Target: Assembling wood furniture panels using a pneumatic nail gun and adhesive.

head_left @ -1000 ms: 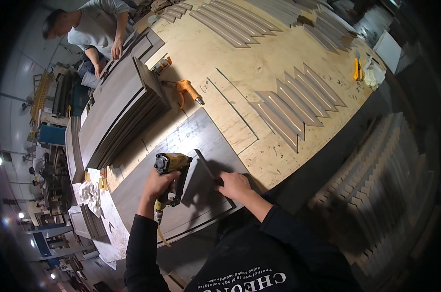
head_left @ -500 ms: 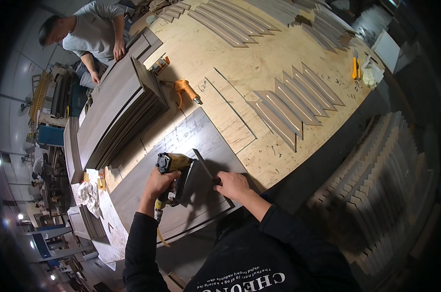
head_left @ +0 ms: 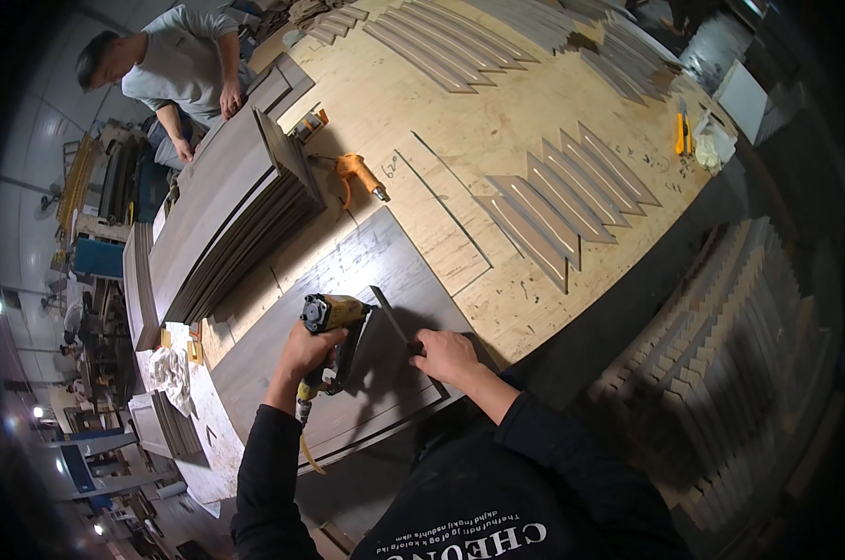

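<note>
My left hand [head_left: 303,357] is wrapped round the grip of a yellow and black nail gun [head_left: 336,312], with a pale air hose [head_left: 310,455] hanging below it. The gun's nose end is close to a narrow dark wooden strip [head_left: 390,315]; whether they touch I cannot tell. With fingers and thumb closed on the strip's near part, my right hand [head_left: 448,357] holds it over a grey-brown wood panel [head_left: 348,245]. The panel lies on the workbench right in front of me, and shadows of gun and hands fall on it.
Beyond the panel on the plywood bench [head_left: 441,219] lie an orange air blow gun [head_left: 359,177], mitred strips [head_left: 562,201] and a yellow utility knife [head_left: 683,131]. Stacked panels [head_left: 226,205] rise at left, a person [head_left: 184,70] behind them. More strips [head_left: 721,373] are stacked at right.
</note>
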Motion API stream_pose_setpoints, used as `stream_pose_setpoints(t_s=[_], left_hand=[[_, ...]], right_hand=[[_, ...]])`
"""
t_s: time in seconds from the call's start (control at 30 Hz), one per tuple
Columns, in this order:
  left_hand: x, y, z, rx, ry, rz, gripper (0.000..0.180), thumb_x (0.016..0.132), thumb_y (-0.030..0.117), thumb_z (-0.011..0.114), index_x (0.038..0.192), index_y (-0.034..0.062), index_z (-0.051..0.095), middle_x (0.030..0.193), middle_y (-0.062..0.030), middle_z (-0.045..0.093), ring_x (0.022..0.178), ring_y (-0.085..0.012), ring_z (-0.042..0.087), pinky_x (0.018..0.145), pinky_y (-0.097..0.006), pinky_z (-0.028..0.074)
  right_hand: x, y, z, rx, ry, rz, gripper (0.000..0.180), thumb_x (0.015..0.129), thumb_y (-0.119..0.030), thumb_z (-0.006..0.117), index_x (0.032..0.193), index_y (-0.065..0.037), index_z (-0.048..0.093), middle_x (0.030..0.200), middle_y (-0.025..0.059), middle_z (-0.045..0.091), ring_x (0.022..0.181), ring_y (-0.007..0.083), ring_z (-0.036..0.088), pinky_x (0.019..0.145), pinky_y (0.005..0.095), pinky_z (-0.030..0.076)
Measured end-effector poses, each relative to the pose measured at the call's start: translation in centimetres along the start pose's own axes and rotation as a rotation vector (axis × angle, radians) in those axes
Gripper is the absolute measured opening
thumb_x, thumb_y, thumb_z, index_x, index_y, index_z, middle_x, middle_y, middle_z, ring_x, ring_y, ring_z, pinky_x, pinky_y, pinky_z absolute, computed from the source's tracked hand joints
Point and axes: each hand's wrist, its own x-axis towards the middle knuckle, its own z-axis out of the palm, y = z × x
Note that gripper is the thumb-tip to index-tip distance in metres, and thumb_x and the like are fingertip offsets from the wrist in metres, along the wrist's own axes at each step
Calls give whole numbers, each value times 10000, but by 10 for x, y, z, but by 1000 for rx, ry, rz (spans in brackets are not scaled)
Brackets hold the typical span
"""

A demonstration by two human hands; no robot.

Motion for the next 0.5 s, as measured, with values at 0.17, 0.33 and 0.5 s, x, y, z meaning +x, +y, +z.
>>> stream_pose_setpoints(t_s=[0.17, 0.33, 0.5], left_hand=[[3, -2, -1, -36, -10, 8, 226, 762, 116, 667, 953, 4, 620, 577, -11, 541, 450, -100, 511, 432, -261, 441], [5, -15, -17, -128, 9, 11, 218, 762, 119, 666, 943, 7, 620, 577, -24, 547, 443, -105, 517, 415, -262, 445], [8, -10, -19, -64, 44, -65, 229, 767, 109, 654, 965, 3, 614, 575, -29, 543, 439, -111, 517, 412, -262, 446]], right_hand=[[0, 1, -1, -6, -1, 3, 379, 767, -284, 685, 1078, -92, 588, 979, 162, 653, 968, 347, 612, 840, 427, 490], [1, 7, 8, -18, 81, -31, 320, 754, -285, 699, 1007, -109, 614, 848, 51, 680, 868, 264, 642, 767, 389, 499], [0, 4, 1, 38, 17, -23, 321, 767, -285, 694, 1031, -127, 604, 940, 76, 673, 925, 277, 629, 808, 392, 493]])
